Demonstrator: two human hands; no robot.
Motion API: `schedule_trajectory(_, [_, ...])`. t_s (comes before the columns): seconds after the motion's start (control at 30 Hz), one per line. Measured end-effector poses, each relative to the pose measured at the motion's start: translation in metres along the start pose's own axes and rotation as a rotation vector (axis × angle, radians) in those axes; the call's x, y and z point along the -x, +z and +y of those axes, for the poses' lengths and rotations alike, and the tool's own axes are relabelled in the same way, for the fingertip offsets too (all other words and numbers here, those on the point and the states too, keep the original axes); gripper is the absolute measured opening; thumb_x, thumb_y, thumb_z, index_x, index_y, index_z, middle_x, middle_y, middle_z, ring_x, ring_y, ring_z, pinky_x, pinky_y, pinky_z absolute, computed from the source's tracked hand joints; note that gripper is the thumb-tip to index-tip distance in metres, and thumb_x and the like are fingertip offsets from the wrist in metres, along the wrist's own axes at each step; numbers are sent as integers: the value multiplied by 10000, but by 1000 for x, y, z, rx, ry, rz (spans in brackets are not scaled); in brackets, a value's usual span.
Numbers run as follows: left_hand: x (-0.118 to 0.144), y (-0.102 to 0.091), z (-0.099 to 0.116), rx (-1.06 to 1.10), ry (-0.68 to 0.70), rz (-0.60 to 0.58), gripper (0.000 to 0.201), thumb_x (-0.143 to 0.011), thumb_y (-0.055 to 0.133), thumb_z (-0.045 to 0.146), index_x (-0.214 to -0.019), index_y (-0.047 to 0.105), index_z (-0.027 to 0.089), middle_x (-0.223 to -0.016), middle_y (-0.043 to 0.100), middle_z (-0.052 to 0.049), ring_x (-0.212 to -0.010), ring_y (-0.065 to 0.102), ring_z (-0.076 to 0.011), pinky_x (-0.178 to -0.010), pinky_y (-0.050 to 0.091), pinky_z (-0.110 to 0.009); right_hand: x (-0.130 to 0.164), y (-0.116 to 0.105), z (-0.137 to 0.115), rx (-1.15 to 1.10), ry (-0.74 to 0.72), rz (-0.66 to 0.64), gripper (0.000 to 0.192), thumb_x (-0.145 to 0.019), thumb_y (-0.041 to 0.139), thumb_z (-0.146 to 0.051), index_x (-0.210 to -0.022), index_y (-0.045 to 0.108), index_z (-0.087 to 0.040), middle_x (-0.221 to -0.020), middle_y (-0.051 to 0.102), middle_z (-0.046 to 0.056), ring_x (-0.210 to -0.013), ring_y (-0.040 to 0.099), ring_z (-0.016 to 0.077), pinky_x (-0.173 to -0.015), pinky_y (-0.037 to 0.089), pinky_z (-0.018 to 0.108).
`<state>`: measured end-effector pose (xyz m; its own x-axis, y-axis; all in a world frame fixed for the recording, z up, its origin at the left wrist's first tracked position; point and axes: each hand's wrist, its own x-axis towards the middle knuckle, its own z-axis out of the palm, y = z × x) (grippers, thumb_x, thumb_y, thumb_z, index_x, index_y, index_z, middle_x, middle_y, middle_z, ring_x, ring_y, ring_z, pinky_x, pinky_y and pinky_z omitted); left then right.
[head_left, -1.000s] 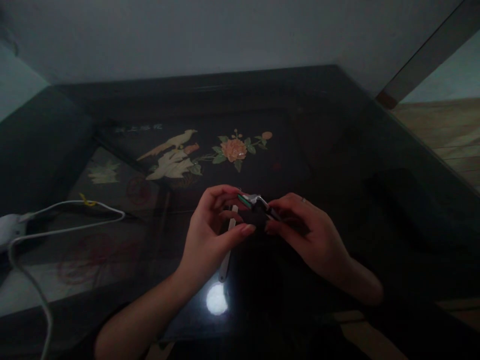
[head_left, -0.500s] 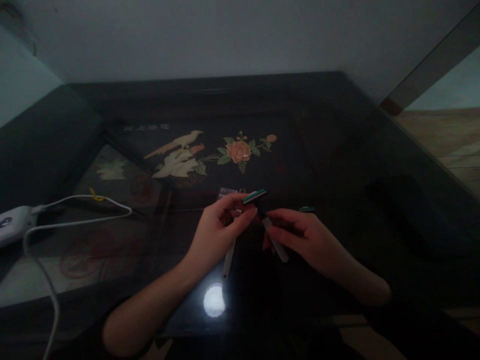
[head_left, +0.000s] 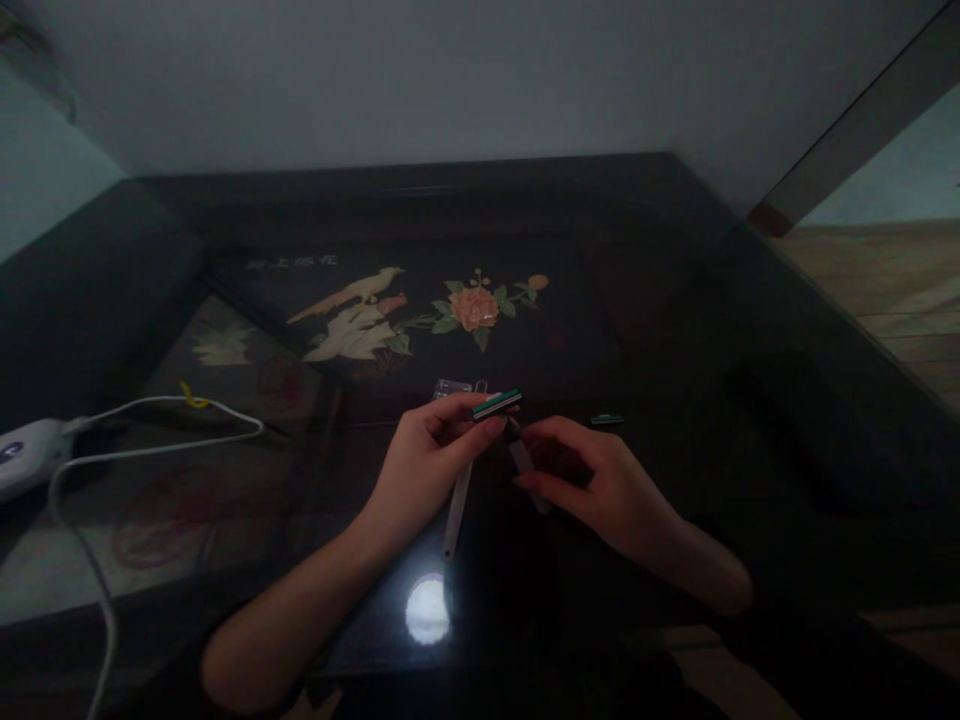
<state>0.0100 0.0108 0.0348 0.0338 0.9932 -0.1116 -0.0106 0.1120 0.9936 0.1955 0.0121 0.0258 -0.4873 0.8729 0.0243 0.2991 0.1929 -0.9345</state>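
Thumb and fingers of my left hand [head_left: 424, 450] are closed on a razor cartridge [head_left: 496, 404] with a green strip, held above the dark table. My right hand [head_left: 600, 475] pinches a grey razor handle [head_left: 520, 458], tilted with its dark neck up against the underside of the cartridge. Whether the two are joined I cannot tell in this dim light. Beneath my left hand lies a slim pale handle [head_left: 454, 515] with a small hole at its end, its upper part hidden. A second green-striped cartridge [head_left: 607, 419] rests beyond my right hand.
Just past my left hand sits a small clear plastic piece [head_left: 450, 388]. At the left, a white device [head_left: 30, 455] has a white cable [head_left: 172, 452] with a yellow tie [head_left: 193, 397]. The glossy tabletop [head_left: 660, 300] carries a bird-and-flower picture; a wall rises behind.
Both hands have shifted slightly left with the razor parts. My right fingers have moved along the handle, covering more of its lower end. The second cartridge shows more fully.
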Motion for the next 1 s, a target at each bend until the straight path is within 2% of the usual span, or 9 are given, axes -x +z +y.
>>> schedule_trajectory(0.13, [1, 2, -1, -22, 20, -32, 203, -761, 733, 292, -917, 733, 162, -847, 752, -54, -789, 689, -199, -707, 551, -289, 0, 2, -3, 32, -26, -4, 141, -833, 679, -246, -941, 625, -174, -733, 659, -12, -634, 621, 126, -560, 491, 224])
schedule_trajectory(0.3, [-3, 1, -3, -95, 66, -88, 423, -796, 692, 251, -1199, 595, 165, -974, 709, -61, -877, 672, -175, -746, 534, -263, -4, -2, 3, 9, 53, 24, 139, -832, 659, -226, -950, 627, -158, -754, 682, 5, -649, 640, 133, -556, 486, 224])
schedule_trajectory(0.4, [-15, -18, -1, -329, 257, 70, 422, -831, 634, 217, -1243, 548, 177, -1066, 674, -67, -872, 646, -160, -766, 517, -269, -8, -12, 9, 138, 100, 63, 194, -817, 657, -206, -999, 622, -147, -730, 676, 10, -614, 635, 138, -535, 466, 232])
schedule_trajectory(0.47, [-26, -36, 1, -556, 369, 204, 306, -844, 599, 212, -1149, 611, 179, -1070, 675, -71, -911, 631, -181, -806, 495, -289, -10, -20, 11, 274, 121, 49, 273, -814, 644, -186, -1081, 607, -146, -696, 663, 0, -589, 625, 139, -534, 450, 238])
schedule_trajectory(0.5, [-32, -45, 0, -660, 377, 221, 270, -849, 586, 221, -1113, 632, 181, -1065, 678, -73, -905, 631, -195, -798, 492, -302, -10, -24, 12, 331, 129, 35, 312, -814, 634, -177, -1122, 593, -147, -686, 656, -6, -584, 621, 138, -537, 443, 239])
schedule_trajectory(0.6, [-43, -65, -5, -897, 281, 131, 276, -842, 585, 267, -1088, 651, 162, -1022, 679, -95, -868, 634, -234, -792, 490, -355, -10, -30, 13, 454, 171, -2, 399, -807, 610, -151, -1199, 533, -148, -658, 622, -26, -573, 604, 140, -537, 411, 241])
schedule_trajectory(0.73, [-44, -73, -14, -971, 168, -25, 375, -855, 566, 367, -1141, 632, 134, -1085, 629, -130, -882, 623, -253, -838, 494, -417, -9, -29, 11, 553, 230, -34, 338, -810, 572, -134, -1137, 489, -155, -633, 588, -40, -556, 577, 145, -552, 369, 252])
schedule_trajectory(0.9, [-44, -76, -13, -994, 164, -264, 607, -765, 672, 389, -1322, 523, 197, -1202, 545, -97, -1075, 554, -266, -965, 452, -442, -9, -27, 6, 658, 290, -94, 244, -836, 556, -140, -1066, 483, -178, -655, 589, -29, -567, 559, 144, -543, 309, 246])
schedule_trajectory(1.0, [-48, -77, -14, -1033, 208, -299, 645, -746, 696, 370, -1339, 518, 188, -1184, 525, -102, -1108, 525, -279, -997, 424, -445, -9, -29, 5, 701, 304, -109, 228, -860, 580, -181, -1071, 493, -182, -664, 602, -24, -589, 567, 153, -549, 306, 248])
